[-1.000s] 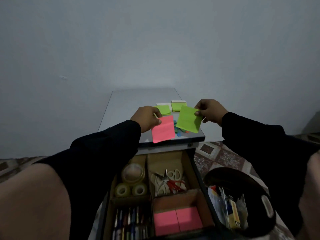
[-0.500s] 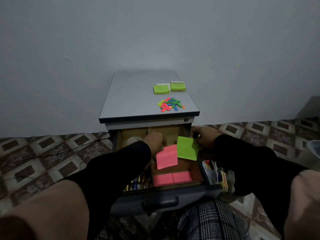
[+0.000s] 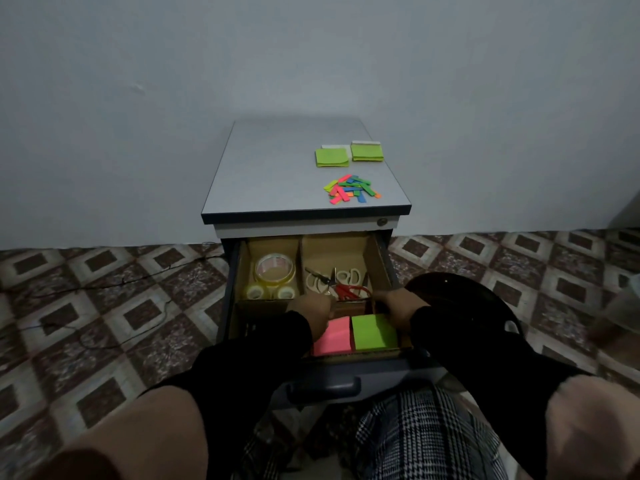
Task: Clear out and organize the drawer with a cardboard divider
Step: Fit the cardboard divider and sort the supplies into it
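Both hands down in the open drawer point(image 3: 311, 382), front-right compartment of the cardboard divider point(image 3: 300, 268). Left hand point(image 3: 311, 308) sits at the pink sticky pad point(image 3: 333, 336), right hand point(image 3: 398, 303) at the green sticky pad point(image 3: 374, 332); pads lie side by side, touching. Grip on either: can't tell. Tape rolls point(image 3: 273, 271) back-left, scissors point(image 3: 334, 282) back-right.

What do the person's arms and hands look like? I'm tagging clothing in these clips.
Both arms wear long black sleeves, the left sleeve and the right sleeve, plain with no markings visible, ending at the wrists. The left hand and right hand are bare: no gloves, rings or watch visible.
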The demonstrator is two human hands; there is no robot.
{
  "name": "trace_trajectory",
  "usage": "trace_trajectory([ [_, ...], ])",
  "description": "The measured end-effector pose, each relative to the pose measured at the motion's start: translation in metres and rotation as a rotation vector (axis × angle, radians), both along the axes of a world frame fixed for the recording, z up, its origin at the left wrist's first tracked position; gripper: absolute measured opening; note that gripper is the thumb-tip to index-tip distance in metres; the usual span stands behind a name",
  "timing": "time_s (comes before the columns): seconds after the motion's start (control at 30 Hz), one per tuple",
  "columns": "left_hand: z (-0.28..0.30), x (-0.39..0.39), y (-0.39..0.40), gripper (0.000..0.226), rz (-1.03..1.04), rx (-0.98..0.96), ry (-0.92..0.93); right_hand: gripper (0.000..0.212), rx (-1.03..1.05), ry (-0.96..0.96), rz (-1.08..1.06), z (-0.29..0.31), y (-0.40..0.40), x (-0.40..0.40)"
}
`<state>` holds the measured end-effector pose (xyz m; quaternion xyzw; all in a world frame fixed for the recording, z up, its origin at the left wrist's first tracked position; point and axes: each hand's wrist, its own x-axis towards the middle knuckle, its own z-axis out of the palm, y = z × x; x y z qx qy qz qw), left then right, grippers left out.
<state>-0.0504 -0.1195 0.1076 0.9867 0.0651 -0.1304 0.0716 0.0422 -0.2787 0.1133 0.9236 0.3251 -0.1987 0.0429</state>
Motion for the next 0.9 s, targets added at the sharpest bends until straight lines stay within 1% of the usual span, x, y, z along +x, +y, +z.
trace_trajectory([
  [0.1,-0.005,-0.001,-0.002,0.027,-0.042,0.129,-0.009,0.046,-0.091,-0.075,0.050,-0.008,0.004,0.000],
  [0.2,-0.010,-0.002,-0.007,0.030,-0.077,0.261,0.023,0.040,-0.099,-0.108,0.069,-0.013,0.007,-0.002],
  [0.27,-0.015,-0.003,-0.011,0.033,-0.084,0.298,0.039,0.039,-0.125,-0.142,0.097,-0.015,0.009,-0.003],
  [0.37,-0.024,-0.001,-0.010,0.038,-0.071,0.279,0.049,0.039,-0.231,-0.187,0.163,-0.017,0.011,-0.006],
  [0.47,-0.024,0.001,-0.008,0.046,-0.055,0.181,0.105,0.039,-0.319,-0.245,0.262,-0.020,0.010,-0.007],
  [0.53,-0.018,0.001,-0.008,0.046,-0.076,0.153,0.196,0.039,-0.315,-0.262,0.306,-0.023,0.008,-0.006],
  [0.6,-0.014,0.003,-0.009,0.042,-0.091,0.146,0.340,0.042,-0.354,-0.274,0.358,-0.022,0.005,-0.005],
  [0.67,-0.018,0.008,-0.010,0.040,-0.099,0.215,0.467,0.039,-0.432,-0.265,0.413,-0.023,0.002,-0.004],
  [0.7,-0.019,0.008,-0.011,0.040,-0.081,0.234,0.498,0.036,-0.472,-0.253,0.430,-0.024,0.002,-0.003],
  [0.73,-0.019,0.008,-0.011,0.040,-0.059,0.229,0.492,0.033,-0.500,-0.237,0.432,-0.025,0.001,-0.003],
  [0.8,-0.017,0.006,-0.010,0.037,0.002,0.142,0.426,0.028,-0.514,-0.214,0.429,-0.024,0.000,-0.002],
  [0.83,-0.017,0.005,-0.010,0.036,0.004,0.132,0.401,0.028,-0.518,-0.209,0.430,-0.025,0.001,-0.002],
  [0.87,-0.018,0.005,-0.010,0.037,-0.007,0.151,0.403,0.028,-0.526,-0.205,0.431,-0.025,0.002,-0.002],
  [0.9,-0.019,0.006,-0.011,0.038,-0.030,0.209,0.447,0.029,-0.544,-0.201,0.429,-0.026,0.002,-0.003],
])
